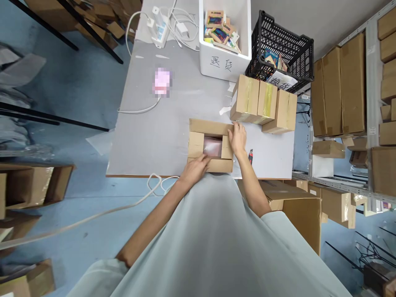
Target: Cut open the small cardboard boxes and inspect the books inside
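Observation:
A small cardboard box (219, 166) lies at the table's front edge with its flaps spread. Through its opening shows a shiny pinkish item (213, 147). My left hand (196, 168) rests at the box's front left, its fingertips by the opening near the front flap. At the right side my right hand (237, 138) has its fingers on the box's right flap and back right corner. Both hands' fingers look slightly bent and not closed round anything. A red and black cutter (250, 156) lies on the table to the right of my right forearm.
Three taped boxes (266, 103) stand at the back right of the grey table (148, 144). Behind them are a white bin (225, 62) and a black crate (284, 45), both holding small packages. A pixelated item with a cable and a power strip (161, 35) lie left.

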Demonstrator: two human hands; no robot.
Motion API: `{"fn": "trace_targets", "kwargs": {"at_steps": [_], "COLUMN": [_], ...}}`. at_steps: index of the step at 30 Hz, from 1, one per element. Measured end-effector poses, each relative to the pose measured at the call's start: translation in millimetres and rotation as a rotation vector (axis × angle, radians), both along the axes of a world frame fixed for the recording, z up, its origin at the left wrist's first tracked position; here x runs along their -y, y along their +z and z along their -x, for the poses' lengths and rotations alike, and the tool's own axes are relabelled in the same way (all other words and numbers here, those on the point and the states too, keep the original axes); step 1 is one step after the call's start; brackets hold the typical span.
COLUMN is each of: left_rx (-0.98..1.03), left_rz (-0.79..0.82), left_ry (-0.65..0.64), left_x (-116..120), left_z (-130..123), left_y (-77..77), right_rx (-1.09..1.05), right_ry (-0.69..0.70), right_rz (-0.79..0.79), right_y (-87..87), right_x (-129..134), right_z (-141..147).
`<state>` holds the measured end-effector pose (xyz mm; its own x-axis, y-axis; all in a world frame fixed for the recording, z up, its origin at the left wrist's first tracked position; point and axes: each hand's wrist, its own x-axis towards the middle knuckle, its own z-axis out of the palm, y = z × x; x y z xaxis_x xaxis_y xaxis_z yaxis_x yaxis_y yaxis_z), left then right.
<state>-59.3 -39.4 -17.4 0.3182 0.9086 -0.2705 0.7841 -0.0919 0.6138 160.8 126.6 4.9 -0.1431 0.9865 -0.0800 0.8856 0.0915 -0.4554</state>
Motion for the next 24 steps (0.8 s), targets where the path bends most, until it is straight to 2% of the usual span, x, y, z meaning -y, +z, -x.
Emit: {"fn": "trace_targets", "kwargs": {"at_steps": [5,9,13,17,20,24], "left_rx": [-0.216,-0.204,-0.153,-0.221,-0.253,-0.135], "left_rz": [0.035,-0.010,-0.148,-0.236,-0.221,-0.137], "left_ry": [-0.040,-0.045,0.079,0.267,0.349,0.351], "left_x": [-9.7,-6.4,5.1,10.8,2.7,-20.2], "left_z": [-3.0,0.4,16.9,38.6,52.8,65.1], "left_y": [5.8,15.6,27.6,35.5,29.2,4.6], "right_rx": [0.126,0.203,0.167,-0.007,-0.043,-0.019], "right_ry": [-0.068,-0.011,0.066,0.013,-0.122,-0.248], "right_rz": [0.137,0.139,0.144,0.034,-0.021,0.063], "right_y": [-10.0,-8.2,0.0,9.5,10.0,-2.3], "right_x": [10.6,34.6,64.1,96.0,118.0,140.6], "right_z": [19.4,28.0,24.9,-4.2,-34.2,-54.4]}}
